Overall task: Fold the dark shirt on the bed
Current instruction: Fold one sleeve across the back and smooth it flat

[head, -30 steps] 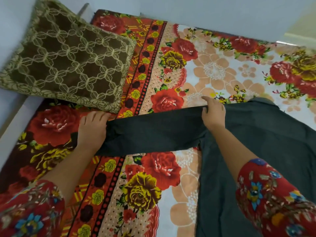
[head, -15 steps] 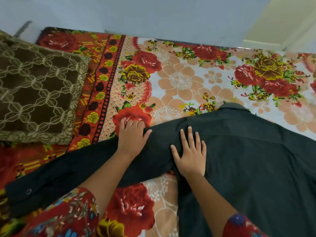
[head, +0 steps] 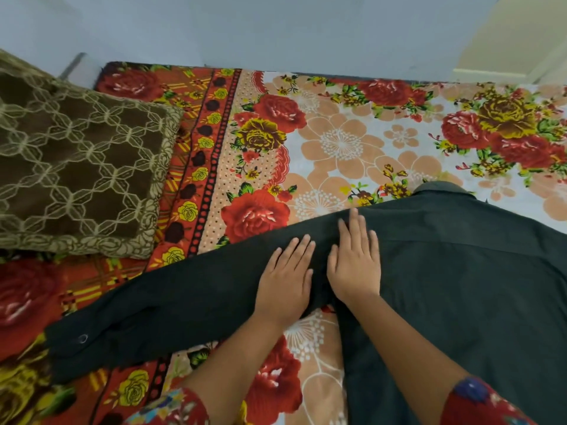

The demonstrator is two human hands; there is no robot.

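Observation:
The dark shirt (head: 460, 286) lies flat on the flowered bed sheet (head: 337, 142), its collar pointing away from me at the right. One long sleeve (head: 171, 305) stretches out to the left, ending in a buttoned cuff (head: 79, 338). My left hand (head: 285, 280) rests palm down on the sleeve near the armpit, fingers apart. My right hand (head: 356, 265) lies flat beside it on the shoulder area, fingers spread and pointing away. Neither hand holds any cloth.
A brown cushion (head: 76, 179) with a pale lattice pattern sits at the left on the bed. A pale wall (head: 276, 29) runs along the bed's far edge. My forearms in red flowered sleeves come in from the bottom.
My left hand has slid from the sleeve's cuff end up to the armpit, close to my right hand. My right hand shifted onto the shoulder. The view has swung to the right.

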